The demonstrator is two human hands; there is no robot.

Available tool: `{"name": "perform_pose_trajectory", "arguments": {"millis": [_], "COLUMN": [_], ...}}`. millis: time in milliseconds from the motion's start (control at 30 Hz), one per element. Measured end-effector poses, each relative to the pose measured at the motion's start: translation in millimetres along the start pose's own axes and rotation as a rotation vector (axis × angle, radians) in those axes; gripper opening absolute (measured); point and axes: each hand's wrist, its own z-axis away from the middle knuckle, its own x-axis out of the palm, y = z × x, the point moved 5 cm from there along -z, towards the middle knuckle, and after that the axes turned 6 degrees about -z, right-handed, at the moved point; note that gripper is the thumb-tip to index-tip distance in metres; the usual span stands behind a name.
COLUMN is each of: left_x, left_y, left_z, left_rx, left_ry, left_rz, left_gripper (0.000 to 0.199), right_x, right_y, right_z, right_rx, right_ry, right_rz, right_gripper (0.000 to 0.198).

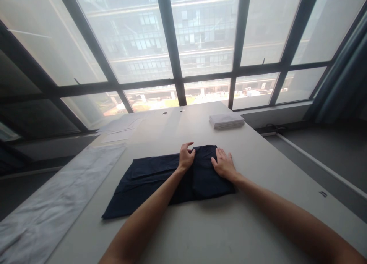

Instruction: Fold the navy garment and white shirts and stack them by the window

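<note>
Probably light, limp dark cloth (149,178); left hand (187,157) half-open at flap edge (194,180), right hand (224,164) apart, laid on folded end (222,183); best gripped there, doubled

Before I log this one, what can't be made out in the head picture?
Head view: parts of the dark cloth, hidden by the left forearm and right hand.
Head view: the pale sheet's near end, cut off by the left and bottom edges.
Head view: details of the building, washed out by glare.
Head view: dark mark on the table, too small to identify.
</note>
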Motion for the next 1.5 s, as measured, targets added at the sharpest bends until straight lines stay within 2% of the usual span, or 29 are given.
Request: {"name": "perform_pose_trajectory", "arguments": {"millis": [67, 200, 267, 333, 400, 467, 567, 633, 733, 867, 1033, 1133, 1300, 1500], "left_x": [-0.8, -1.6, -3.0, -2.7, 3.8, 15.2, 28.7, 32.4, 32.9, 32.3, 32.3, 32.4, 30.7, 30.4], "left_y": [-1.4, -2.8, 3.8, 16.8, 31.3, 39.4, 37.9, 34.3, 31.7, 32.9, 34.7, 35.2, 34.5, 30.4], "left_z": [-1.4, 0.2, 4.2, 10.1, 17.9, 26.8, 37.4, 40.7, 41.5, 41.3, 41.8, 42.6, 40.8, 37.6], "left_rx": [-0.014, -0.051, -0.011, 0.091, 0.232, 0.331, 0.357, 0.355, 0.357, 0.371, 0.375, 0.375, 0.38, 0.337], "left_ry": [0.012, -0.029, -0.032, -0.034, -0.108, -0.252, -0.418, -0.457, -0.456, -0.446, -0.428, -0.439, -0.476, -0.487], "left_rz": [-0.008, -0.174, -0.23, -0.329, -0.436, -0.517, -0.624, -0.668, -0.694, -0.695, -0.703, -0.715, -0.681, -0.587], "left_gripper": [0.041, 0.041, 0.037, 0.039, 0.043, 0.045, 0.052, 0.053, 0.054, 0.053, 0.053, 0.053, 0.053, 0.052], "right_x": [-0.2, 0.4, 1.1, 0.9, -1.6, -5.3, -6.2, -2.5, 1.7, -4.6, -24.7, -27.5, -3.0, 2.2], "right_y": [-0.3, -0.6, -0.3, -0.2, -1.3, -5.4, -14.2, -15.1, -9.1, 4.5, 15.5, 0.5, -33.1, -38.0], "right_z": [0.2, 0.5, 0.3, -0.1, -0.6, -0.3, 1.8, 2.0, -3.2, -19.9, -30.0, -15.5, 23.2, 33.2], "right_rx": [-0.005, -0.015, -0.014, -0.015, -0.03, -0.101, -0.256, -0.275, -0.213, -0.161, -0.096, -0.205, -0.419, -0.378], "right_ry": [-0.006, -0.017, -0.017, -0.006, 0.033, 0.075, 0.048, -0.022, -0.079, -0.062, 0.057, 0.128, -0.004, 0.026], "right_rz": [0.006, 0.021, 0.02, 0.012, -0.002, -0.017, -0.026, -0.011, 0.03, 0.053, -0.014, -0.1, -0.099, 0.049], "right_gripper": [0.07, 0.068, 0.068, 0.068, 0.066, 0.063, 0.058, 0.058, 0.059, 0.056, 0.053, 0.052, 0.056, 0.058]}}
